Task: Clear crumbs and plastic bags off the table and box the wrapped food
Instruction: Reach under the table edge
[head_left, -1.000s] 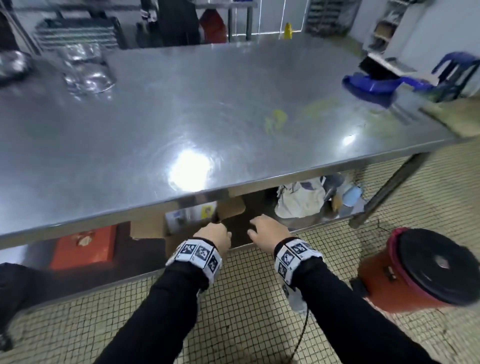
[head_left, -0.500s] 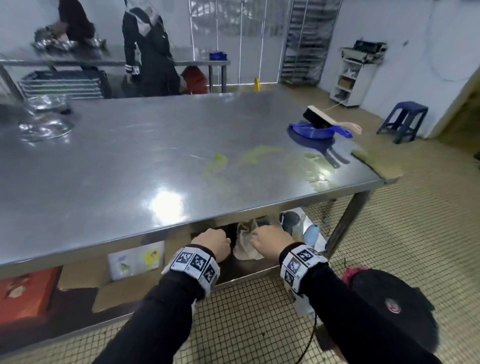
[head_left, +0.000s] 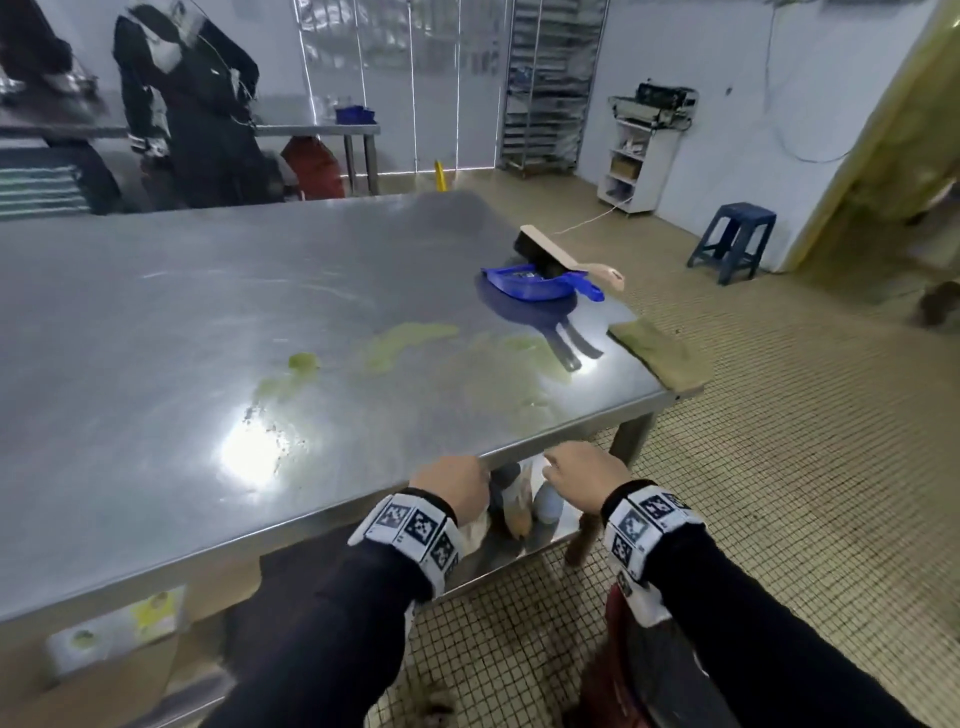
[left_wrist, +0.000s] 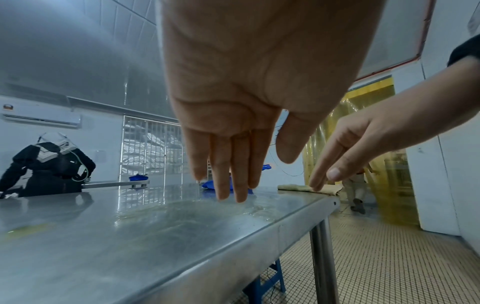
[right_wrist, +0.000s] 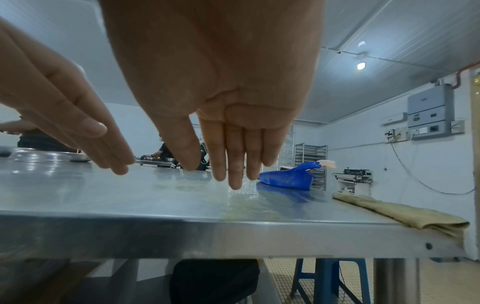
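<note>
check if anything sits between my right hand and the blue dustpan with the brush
Nothing visible does. The right hand is at the near table edge; only bare steel with a greenish smear lies before the dustpan and brush.

Both hands at near table (head_left: 156, 322) edge, left hand (head_left: 457, 488) just left of right hand (head_left: 584, 480). Dustpan (head_left: 524, 283) on table ahead of right hand, brush (head_left: 550, 252) resting in it; folded cloth (head_left: 657, 353) on the corner ahead-right. Smears (head_left: 410, 338) on tabletop ahead of left hand; stool (head_left: 732, 241) on floor far right.
</note>
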